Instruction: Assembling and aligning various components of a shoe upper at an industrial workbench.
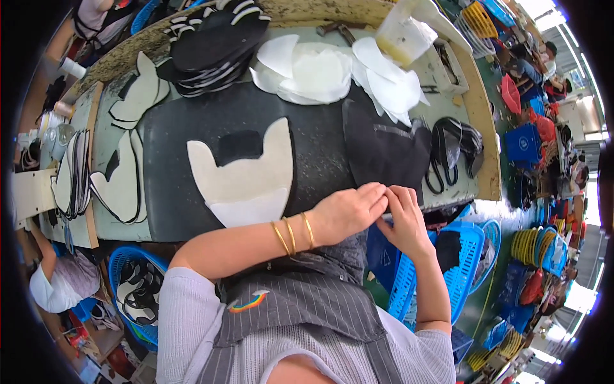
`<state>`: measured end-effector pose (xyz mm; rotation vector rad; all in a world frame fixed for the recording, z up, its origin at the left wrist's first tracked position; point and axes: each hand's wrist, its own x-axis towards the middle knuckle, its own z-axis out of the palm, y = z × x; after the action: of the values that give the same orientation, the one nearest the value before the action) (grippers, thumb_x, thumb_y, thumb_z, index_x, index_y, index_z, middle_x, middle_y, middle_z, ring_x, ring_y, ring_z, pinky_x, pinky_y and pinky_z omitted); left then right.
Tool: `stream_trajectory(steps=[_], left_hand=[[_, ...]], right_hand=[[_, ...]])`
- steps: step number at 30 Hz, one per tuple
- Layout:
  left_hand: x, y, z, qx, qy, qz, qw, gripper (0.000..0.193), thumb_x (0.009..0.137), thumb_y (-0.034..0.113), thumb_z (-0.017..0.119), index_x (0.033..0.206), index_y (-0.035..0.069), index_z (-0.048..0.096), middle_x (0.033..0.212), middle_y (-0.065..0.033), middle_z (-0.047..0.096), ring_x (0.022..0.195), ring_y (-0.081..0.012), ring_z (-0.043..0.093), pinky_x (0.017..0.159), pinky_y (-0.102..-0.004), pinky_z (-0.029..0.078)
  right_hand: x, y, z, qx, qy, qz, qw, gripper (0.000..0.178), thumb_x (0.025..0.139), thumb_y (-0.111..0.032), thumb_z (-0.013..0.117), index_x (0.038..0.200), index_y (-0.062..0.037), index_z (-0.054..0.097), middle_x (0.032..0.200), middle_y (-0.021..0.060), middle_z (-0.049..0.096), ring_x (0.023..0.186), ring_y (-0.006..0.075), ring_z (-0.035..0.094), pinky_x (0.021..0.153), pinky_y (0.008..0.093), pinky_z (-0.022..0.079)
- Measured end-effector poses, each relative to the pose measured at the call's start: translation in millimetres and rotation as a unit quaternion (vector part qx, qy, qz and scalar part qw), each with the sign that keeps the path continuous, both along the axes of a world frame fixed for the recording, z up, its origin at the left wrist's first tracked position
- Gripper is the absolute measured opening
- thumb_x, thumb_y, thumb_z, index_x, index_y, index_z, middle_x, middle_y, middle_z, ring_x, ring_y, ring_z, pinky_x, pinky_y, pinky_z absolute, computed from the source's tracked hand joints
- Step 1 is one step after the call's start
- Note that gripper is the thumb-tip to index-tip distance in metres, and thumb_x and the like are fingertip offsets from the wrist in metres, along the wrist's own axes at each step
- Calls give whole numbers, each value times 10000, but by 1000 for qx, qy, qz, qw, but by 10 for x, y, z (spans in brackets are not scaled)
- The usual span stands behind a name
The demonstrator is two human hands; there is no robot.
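Note:
My left hand, three gold bangles on its wrist, meets my right hand at the near edge of the black sheet pieces. Both hands are closed, fingertips pinched close together; what they hold, if anything, is too small to make out. Left of them, on a dark mat, lies a cream U-shaped shoe-upper piece with black edging. A white curved piece covers its near end, partly hidden by my left forearm. Black looped items lie right of the black pieces.
Stacks of white cut pieces and black pieces sit at the back. More cream pieces lie left. A raised wooden rim borders the table. Blue baskets stand below right; another blue basket stands below left.

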<state>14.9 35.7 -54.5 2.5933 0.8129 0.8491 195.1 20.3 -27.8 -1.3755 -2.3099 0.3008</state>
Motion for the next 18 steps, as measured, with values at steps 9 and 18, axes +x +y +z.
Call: stream_trajectory(steps=[9, 18], left_hand=[[245, 128, 35, -49, 24, 89, 995, 276, 817, 102, 525, 1066, -13, 543, 800, -104, 630, 748, -251, 653, 618, -342, 526], [-857, 177, 346, -393, -669, 270, 571, 265, 922, 173, 520, 1112, -7, 476, 906, -86, 580, 782, -192, 623, 641, -356, 582]], right_hand=[[217, 289, 181, -16, 6, 5, 1000, 167, 745, -6, 643, 910, -25, 642, 906, 122, 602, 832, 298, 558, 711, 371, 461], [-150, 384, -371, 146, -6, -98, 984, 271, 841, -48, 641, 1087, 23, 555, 989, 131, 558, 842, 199, 557, 747, 283, 455]])
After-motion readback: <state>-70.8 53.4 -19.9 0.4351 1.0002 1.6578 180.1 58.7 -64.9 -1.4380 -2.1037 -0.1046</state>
